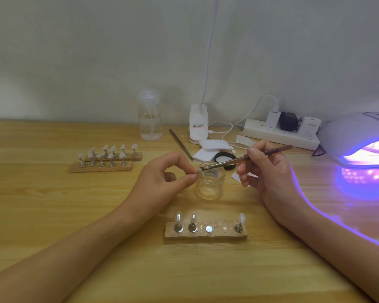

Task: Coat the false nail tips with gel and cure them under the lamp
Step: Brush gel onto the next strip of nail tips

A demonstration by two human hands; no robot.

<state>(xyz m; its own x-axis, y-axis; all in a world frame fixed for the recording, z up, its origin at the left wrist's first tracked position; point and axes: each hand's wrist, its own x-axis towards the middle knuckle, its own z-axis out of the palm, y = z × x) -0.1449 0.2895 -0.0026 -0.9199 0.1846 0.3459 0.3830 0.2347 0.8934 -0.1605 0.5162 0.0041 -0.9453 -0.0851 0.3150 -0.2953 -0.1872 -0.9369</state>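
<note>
Three clear false nail tips [178, 217] on small metal pegs are seated in the near pale wooden holder strip [219, 236], with two seats bare between them. One peg is judged to be out of the strip so that its tip can be worked close to the gel. That small piece [197, 171] (too small to be made out clearly) is pinched between thumb and forefinger of the left hand [169, 173], the other fingers curled under. It is held just at the rim of the small clear glass jar [210, 184], presumably so that drips fall back inside. The thin brown-handled brush [276, 150] is gripped pen-fashion by the right hand [265, 171], its bristles set against the pinched piece over the jar mouth. Both forearms are laid on the light wooden table [53, 204], probably for steadiness. The white domed curing lamp [346, 132] is lit violet at the right edge, within reach. Two further holder strips of whitish tips [106, 158] are set well apart at the back left.
</note>
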